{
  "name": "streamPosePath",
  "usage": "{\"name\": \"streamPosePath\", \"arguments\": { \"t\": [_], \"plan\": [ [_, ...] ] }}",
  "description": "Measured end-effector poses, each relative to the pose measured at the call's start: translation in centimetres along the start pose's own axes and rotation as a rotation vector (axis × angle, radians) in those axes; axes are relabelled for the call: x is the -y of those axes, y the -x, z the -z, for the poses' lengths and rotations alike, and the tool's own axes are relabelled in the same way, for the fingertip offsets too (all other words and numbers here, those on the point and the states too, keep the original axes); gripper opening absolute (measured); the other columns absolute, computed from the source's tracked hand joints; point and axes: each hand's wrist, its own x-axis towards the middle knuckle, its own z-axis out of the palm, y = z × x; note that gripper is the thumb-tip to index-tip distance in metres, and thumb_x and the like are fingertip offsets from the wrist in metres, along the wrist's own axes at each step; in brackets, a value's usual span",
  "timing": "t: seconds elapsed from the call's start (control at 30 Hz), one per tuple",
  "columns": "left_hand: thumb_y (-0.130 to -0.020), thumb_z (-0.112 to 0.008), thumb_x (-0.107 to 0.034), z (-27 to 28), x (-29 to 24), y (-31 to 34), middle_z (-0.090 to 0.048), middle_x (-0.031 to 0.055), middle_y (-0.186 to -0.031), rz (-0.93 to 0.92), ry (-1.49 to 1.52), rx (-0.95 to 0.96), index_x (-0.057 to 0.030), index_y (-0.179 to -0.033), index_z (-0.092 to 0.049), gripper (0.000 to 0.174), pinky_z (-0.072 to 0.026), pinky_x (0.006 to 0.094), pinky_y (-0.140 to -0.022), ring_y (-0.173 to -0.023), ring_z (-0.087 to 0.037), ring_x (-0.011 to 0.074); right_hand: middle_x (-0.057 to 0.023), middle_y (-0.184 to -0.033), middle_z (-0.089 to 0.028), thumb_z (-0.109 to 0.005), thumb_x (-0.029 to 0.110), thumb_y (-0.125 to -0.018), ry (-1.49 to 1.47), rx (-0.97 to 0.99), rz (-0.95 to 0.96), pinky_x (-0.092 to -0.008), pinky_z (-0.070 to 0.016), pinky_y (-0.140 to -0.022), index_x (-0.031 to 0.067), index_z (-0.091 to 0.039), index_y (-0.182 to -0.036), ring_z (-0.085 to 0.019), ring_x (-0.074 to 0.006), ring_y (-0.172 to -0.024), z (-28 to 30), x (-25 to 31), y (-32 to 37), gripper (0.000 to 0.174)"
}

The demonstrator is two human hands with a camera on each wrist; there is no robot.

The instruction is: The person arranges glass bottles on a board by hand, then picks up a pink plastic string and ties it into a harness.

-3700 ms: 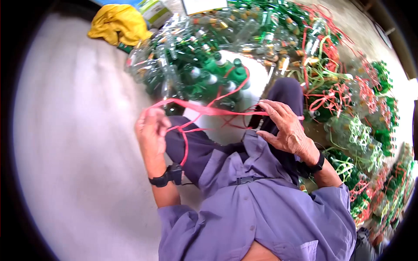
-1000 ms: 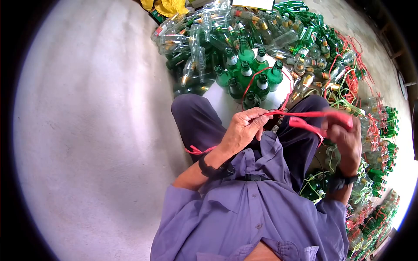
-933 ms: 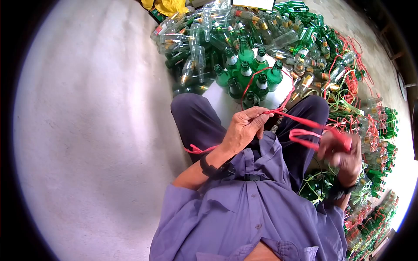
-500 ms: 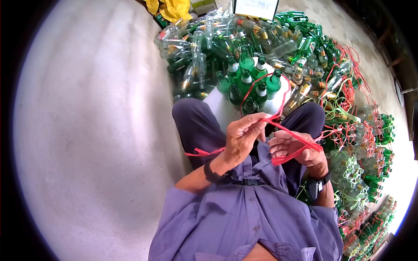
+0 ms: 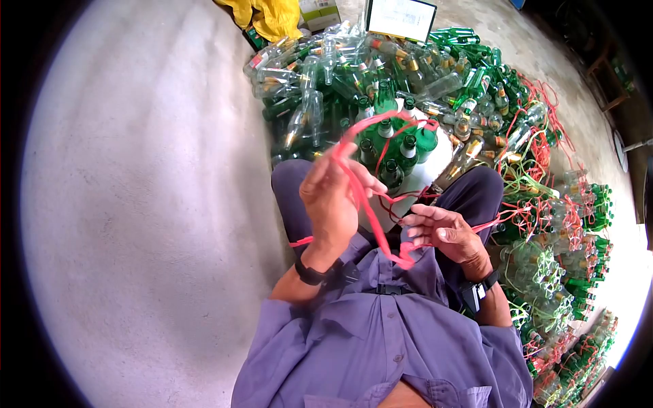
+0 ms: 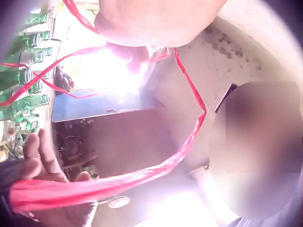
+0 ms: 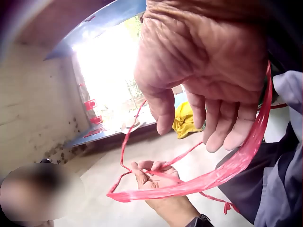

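Note:
A length of red plastic string (image 5: 371,214) hangs in a loose loop between both hands. My left hand (image 5: 333,200), slightly blurred and raised before the left knee, pinches the string near its fingertips. Lower and to the right, my right hand (image 5: 445,232) is palm-up with relaxed fingers. In the right wrist view the string, flattened into a wide band, passes behind this right hand (image 7: 199,71), and its fingers do not close on it. Beyond the hands, several green glass bottles (image 5: 408,155) stand upright together on a white surface (image 5: 435,163), with red string lying around some of them.
A heap of loose clear and green bottles (image 5: 309,102) lies behind the standing group. Tied bundles of bottles (image 5: 561,265) line the right side, tangled with red and green string. A yellow cloth (image 5: 275,17) lies at the back left; bare floor (image 5: 149,204) stretches leftward.
My left hand has moved left and up from close by the right hand, drawing the string into a wider loop. The right hand has come inward from the far right and lowered, fingers relaxed.

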Motion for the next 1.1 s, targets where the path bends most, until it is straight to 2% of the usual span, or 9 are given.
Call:
{"name": "streamPosePath", "arguments": {
  "t": [0.23,0.3,0.37,0.43,0.47,0.57,0.63,0.87,1.1],
  "plan": [
    [-0.104,-0.047,-0.034,0.9,-2.5,-0.4,-0.058,0.0085,-0.073,0.037,0.153,-0.006,-0.0076,-0.126,-0.057,0.036,-0.0471,0.0299,-0.053,-0.06,-0.058,0.0187,-0.0193,-0.128,-0.061,-0.074,0.026,-0.083,0.144,-0.039,0.003,-0.0378,-0.05,-0.097,-0.0064,-0.047,-0.138,-0.064,-0.026,-0.11,0.1,0.5,0.2,0.07],
    [-0.104,-0.046,-0.033,1.0,-3.0,0.0,-0.057,0.0081,-0.072,0.138,0.188,0.031,-0.0086,-0.128,-0.056,0.035,-0.0464,0.0298,-0.054,-0.061,-0.058,0.0185,-0.0166,-0.124,-0.064,-0.076,0.028,-0.082,0.211,-0.171,0.007,-0.0369,-0.0504,-0.096,-0.0063,-0.05,-0.136,-0.065,-0.0237,-0.108,0.1,0.9,0.1,0.069],
    [-0.104,-0.046,-0.03,0.4,-3.2,0.7,-0.059,0.0087,-0.072,0.17,0.171,0.008,-0.0052,-0.125,-0.058,0.034,-0.0444,0.0287,-0.055,-0.06,-0.057,0.0178,-0.0142,-0.121,-0.066,-0.076,0.034,-0.082,0.247,-0.169,0.032,-0.0358,-0.0505,-0.094,-0.0059,-0.052,-0.134,-0.065,-0.0217,-0.107,-0.4,1.7,-0.3,0.07],
    [-0.103,-0.05,-0.026,0.3,-2.6,1.4,-0.064,0.0098,-0.075,0.226,0.112,0.169,0.0009,-0.122,-0.061,0.035,-0.0399,0.0228,-0.054,-0.061,-0.058,0.013,-0.0171,-0.122,-0.065,-0.076,0.036,-0.083,0.254,-0.079,0.098,-0.0351,-0.0531,-0.089,-0.0051,-0.054,-0.132,-0.066,-0.0242,-0.104,-2.0,2.8,-0.8,0.068],
    [-0.102,-0.052,-0.023,-0.6,-2.4,2.2,-0.066,0.0089,-0.076,0.256,0.076,0.174,0.0025,-0.118,-0.063,0.032,-0.0353,0.0198,-0.055,-0.065,-0.058,0.0094,-0.0157,-0.121,-0.065,-0.071,0.045,-0.085,0.301,-0.044,0.122,-0.0362,-0.0492,-0.094,-0.0063,-0.052,-0.134,-0.065,-0.0231,-0.107,-3.0,3.3,-1.0,0.074],
    [-0.096,-0.062,-0.012,-2.1,-1.8,3.7,-0.068,0.0092,-0.09,0.42,0.006,0.256,0.0046,-0.114,-0.066,0.025,-0.0498,0.0272,-0.07,-0.079,-0.063,0.0137,-0.0171,-0.122,-0.064,-0.07,0.045,-0.087,0.252,0.055,0.3,-0.0385,-0.0471,-0.098,-0.0072,-0.053,-0.133,-0.063,-0.0253,-0.109,-5.3,3.8,-1.6,0.071],
    [-0.096,-0.062,-0.011,-1.9,-1.5,3.9,-0.068,0.0081,-0.092,0.452,-0.095,0.338,0.0052,-0.114,-0.066,0.025,-0.0502,0.0266,-0.073,-0.08,-0.062,0.0121,-0.0178,-0.124,-0.063,-0.065,0.045,-0.092,0.233,0.114,0.338,-0.0412,-0.0449,-0.101,-0.0076,-0.053,-0.133,-0.061,-0.0265,-0.113,-5.9,4.3,-2.1,0.068],
    [-0.096,-0.063,-0.011,-1.7,-0.8,3.9,-0.066,0.005,-0.096,0.546,-0.304,0.46,0.0062,-0.114,-0.064,0.025,-0.0505,0.0242,-0.077,-0.082,-0.06,0.0092,-0.0187,-0.109,-0.068,-0.041,0.04,-0.104,0.297,-0.323,0.463,-0.0358,-0.0481,-0.088,-0.0093,-0.06,-0.12,-0.065,-0.0254,-0.102,-4.3,6.7,-1.4,0.054],
    [-0.091,-0.066,-0.006,-1.1,-0.2,3.9,-0.067,0.0074,-0.097,0.465,-0.437,0.53,0.0052,-0.113,-0.064,0.025,-0.052,0.0262,-0.082,-0.088,-0.064,0.0117,-0.0155,-0.096,-0.069,-0.043,0.045,-0.103,0.306,-0.424,0.491,-0.0358,-0.0534,-0.08,-0.0085,-0.059,-0.116,-0.066,-0.0228,-0.086,-2.3,8.4,0.2,0.057]
  ]
}}
